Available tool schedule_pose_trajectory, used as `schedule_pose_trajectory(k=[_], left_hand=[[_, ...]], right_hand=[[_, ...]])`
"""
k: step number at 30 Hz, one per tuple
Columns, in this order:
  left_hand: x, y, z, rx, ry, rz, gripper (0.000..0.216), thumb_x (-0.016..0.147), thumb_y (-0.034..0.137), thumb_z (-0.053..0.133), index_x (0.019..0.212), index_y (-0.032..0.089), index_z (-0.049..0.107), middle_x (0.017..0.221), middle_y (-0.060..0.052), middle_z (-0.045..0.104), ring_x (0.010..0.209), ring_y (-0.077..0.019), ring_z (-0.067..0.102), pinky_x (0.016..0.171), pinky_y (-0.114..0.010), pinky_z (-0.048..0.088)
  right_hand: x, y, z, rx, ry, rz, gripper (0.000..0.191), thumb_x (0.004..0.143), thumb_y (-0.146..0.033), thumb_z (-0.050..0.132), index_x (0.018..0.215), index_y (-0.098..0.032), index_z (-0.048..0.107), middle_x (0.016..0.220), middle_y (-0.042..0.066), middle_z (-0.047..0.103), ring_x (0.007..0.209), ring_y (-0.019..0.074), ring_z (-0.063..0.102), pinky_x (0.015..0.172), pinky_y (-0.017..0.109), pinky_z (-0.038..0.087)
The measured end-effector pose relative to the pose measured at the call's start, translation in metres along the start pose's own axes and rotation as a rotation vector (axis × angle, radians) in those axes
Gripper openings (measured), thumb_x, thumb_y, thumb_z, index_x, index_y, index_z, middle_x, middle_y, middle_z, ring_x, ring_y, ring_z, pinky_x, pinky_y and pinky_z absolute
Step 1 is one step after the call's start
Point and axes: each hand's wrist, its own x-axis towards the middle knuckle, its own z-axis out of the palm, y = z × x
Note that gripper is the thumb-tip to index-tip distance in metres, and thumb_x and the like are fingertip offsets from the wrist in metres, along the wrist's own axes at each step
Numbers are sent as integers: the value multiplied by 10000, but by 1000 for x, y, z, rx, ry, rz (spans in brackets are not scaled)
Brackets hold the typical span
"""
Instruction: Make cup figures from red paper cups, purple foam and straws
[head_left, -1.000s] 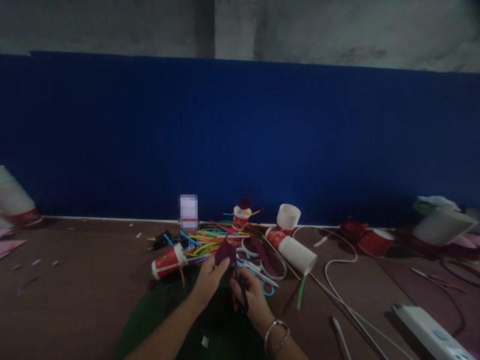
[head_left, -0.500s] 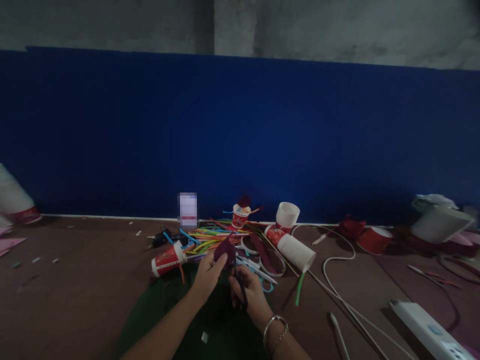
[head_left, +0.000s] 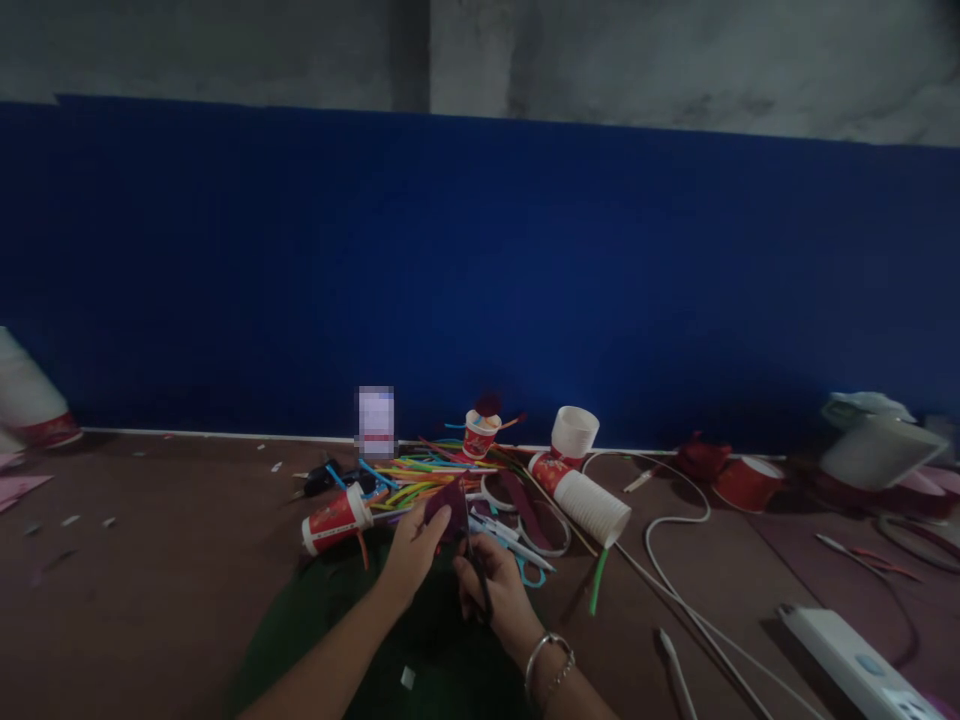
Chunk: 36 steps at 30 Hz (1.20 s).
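A small dark maroon piece of paper [head_left: 444,508] is pinched in my left hand [head_left: 412,550], thumb on top. My right hand [head_left: 502,585] is closed around black-handled scissors [head_left: 480,578], whose blades point up along the right edge of the paper. Whether the blades are apart I cannot tell. Just beyond my hands lies a heap of colourful pipe cleaners [head_left: 420,480]. A red paper cup [head_left: 335,520] lies on its side to the left of my left hand. Light blue scissors [head_left: 531,572] and white pens [head_left: 510,540] lie beside my right hand.
Behind the heap stands a red cup [head_left: 481,434] with pipe-cleaner arms. A stack of paper cups [head_left: 592,507] lies to the right. White cables [head_left: 697,610] run to a power strip [head_left: 855,655]. A blue partition [head_left: 480,270] closes off the table's back; a blurred screen [head_left: 376,420] leans there.
My left hand and the maroon paper have shifted very slightly left. The scissors in my right hand have turned a little; otherwise things look the same.
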Motion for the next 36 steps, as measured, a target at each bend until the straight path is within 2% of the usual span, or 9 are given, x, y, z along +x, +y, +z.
schedule_pose_trajectory(k=[7, 14, 17, 21, 26, 32, 36], left_hand=[[2, 1, -1, -42, -19, -8, 350, 733, 403, 634, 963, 145, 687, 971, -77, 703, 972, -243, 605, 906, -333, 430], [2, 2, 0, -44, 57, -30, 350, 740, 398, 624, 986, 155, 672, 1022, -74, 694, 1002, -229, 599, 925, -314, 416], [3, 3, -1, -47, 44, -22, 359, 725, 389, 640, 996, 157, 674, 1040, -77, 690, 1019, -235, 594, 922, -317, 422], [3, 5, -2, -35, 10, -15, 353, 710, 376, 651, 983, 155, 680, 1007, -81, 699, 985, -241, 607, 916, -339, 429], [1, 10, 0, -53, 32, -60, 335, 703, 382, 653, 950, 157, 684, 985, -80, 706, 948, -247, 618, 873, -344, 452], [1, 12, 1, -35, 97, -36, 305, 720, 369, 629, 949, 174, 678, 981, -54, 703, 965, -230, 611, 887, -319, 441], [3, 12, -1, 2, 63, -23, 283, 720, 344, 622, 933, 166, 678, 958, -58, 705, 937, -235, 616, 881, -332, 445]], right_hand=[[0, 1, 0, 8, 6, -10, 343, 698, -472, 670, 714, -185, 483, 414, -108, 421, 292, 39, 353, 287, 141, 274], [0, 0, 0, -7, -13, 9, 358, 699, -501, 648, 714, -182, 485, 381, -110, 420, 273, 35, 336, 277, 137, 249], [1, 4, -1, 12, -19, 28, 368, 692, -512, 650, 732, -181, 494, 413, -100, 452, 287, 42, 373, 282, 137, 269], [1, 6, -1, 17, -22, 23, 363, 695, -506, 655, 730, -181, 498, 418, -98, 453, 297, 44, 381, 292, 137, 286], [1, 1, -1, 7, -17, 13, 338, 693, -474, 665, 717, -185, 491, 394, -113, 417, 276, 36, 337, 278, 136, 262], [0, -4, 1, 1, -33, 45, 358, 664, -485, 676, 700, -187, 483, 370, -117, 409, 258, 37, 335, 265, 138, 239], [-1, -3, 1, 22, -44, 58, 376, 664, -511, 665, 727, -183, 492, 393, -106, 447, 273, 42, 366, 277, 140, 257]])
